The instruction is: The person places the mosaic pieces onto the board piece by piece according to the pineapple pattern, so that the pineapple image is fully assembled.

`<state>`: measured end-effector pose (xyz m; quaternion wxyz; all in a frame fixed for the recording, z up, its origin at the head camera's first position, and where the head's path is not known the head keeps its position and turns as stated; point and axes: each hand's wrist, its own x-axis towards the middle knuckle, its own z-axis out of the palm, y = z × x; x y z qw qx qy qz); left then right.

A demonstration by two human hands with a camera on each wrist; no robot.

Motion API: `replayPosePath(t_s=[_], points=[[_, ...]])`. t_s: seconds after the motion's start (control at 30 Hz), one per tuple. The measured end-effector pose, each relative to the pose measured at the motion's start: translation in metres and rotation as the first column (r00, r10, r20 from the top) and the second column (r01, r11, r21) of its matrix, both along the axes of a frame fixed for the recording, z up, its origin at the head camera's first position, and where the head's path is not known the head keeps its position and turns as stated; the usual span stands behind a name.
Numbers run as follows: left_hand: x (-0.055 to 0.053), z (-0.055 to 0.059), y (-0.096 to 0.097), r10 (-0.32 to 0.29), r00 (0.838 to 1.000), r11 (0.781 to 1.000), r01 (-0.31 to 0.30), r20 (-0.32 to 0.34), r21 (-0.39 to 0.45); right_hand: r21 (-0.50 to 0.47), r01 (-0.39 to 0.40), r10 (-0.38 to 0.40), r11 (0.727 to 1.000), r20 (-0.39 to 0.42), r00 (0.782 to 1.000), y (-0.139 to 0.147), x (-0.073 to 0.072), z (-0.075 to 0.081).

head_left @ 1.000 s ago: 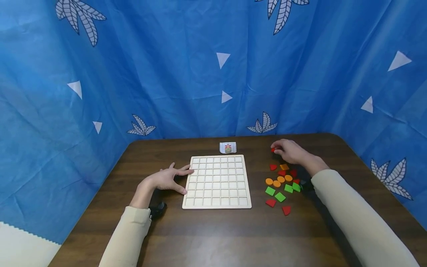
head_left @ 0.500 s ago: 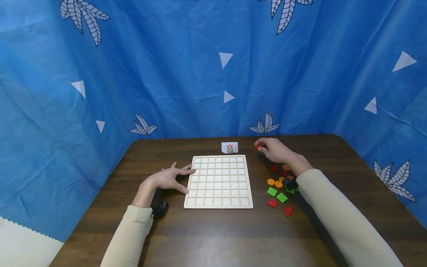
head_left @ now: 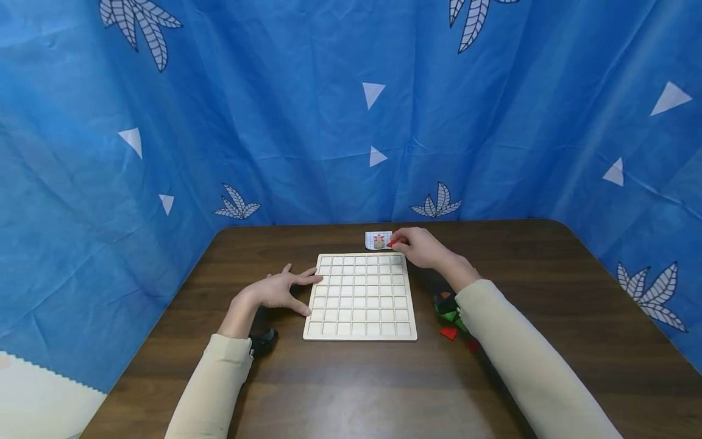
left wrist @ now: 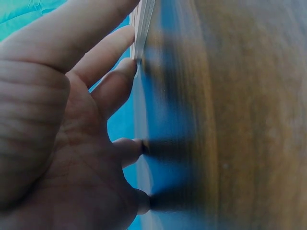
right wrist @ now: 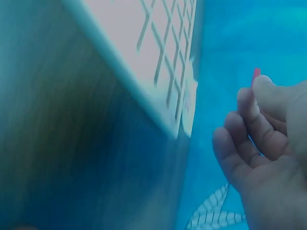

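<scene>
A pale wooden board (head_left: 359,299) with a square grid lies on the dark table. My left hand (head_left: 274,291) rests at its left edge, with fingers spread and thumb and a fingertip touching the board; the left wrist view shows other fingertips on the tabletop. Above the board's far right corner, my right hand (head_left: 425,249) pinches a small flat red piece (right wrist: 256,73) between thumb and index finger. The piece's full shape is mostly hidden by the fingers. Just behind the board lies a small printed picture card (head_left: 377,240), its right end close to the right fingertips.
Right of the board are loose flat pieces, among them a red piece (head_left: 448,333) and a green piece (head_left: 450,316); the right forearm covers most of them. A blue curtain (head_left: 307,122) hangs behind the table (head_left: 351,384).
My right hand has moved left with the red piece, from beyond the loose pieces to the board's far right corner. My left hand has stayed at the board's left edge.
</scene>
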<state>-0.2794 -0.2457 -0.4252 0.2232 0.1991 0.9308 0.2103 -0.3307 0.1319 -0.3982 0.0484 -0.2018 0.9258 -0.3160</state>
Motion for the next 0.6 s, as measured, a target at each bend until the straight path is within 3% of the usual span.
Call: replayPosePath(t_s=[0.27,0.6], points=[[0.002,0.002,-0.001,0.012,1.0,1.0,-0.012,0.013,0.019,-0.01,-0.041,0.041,0.999,0.022,0.999,-0.039,0.003,-0.008],[0.001,0.003,-0.001,0.031,0.999,0.999,-0.031,0.016,0.013,0.058,-0.072,0.07,0.996,0.035,0.997,-0.068,0.009,-0.025]])
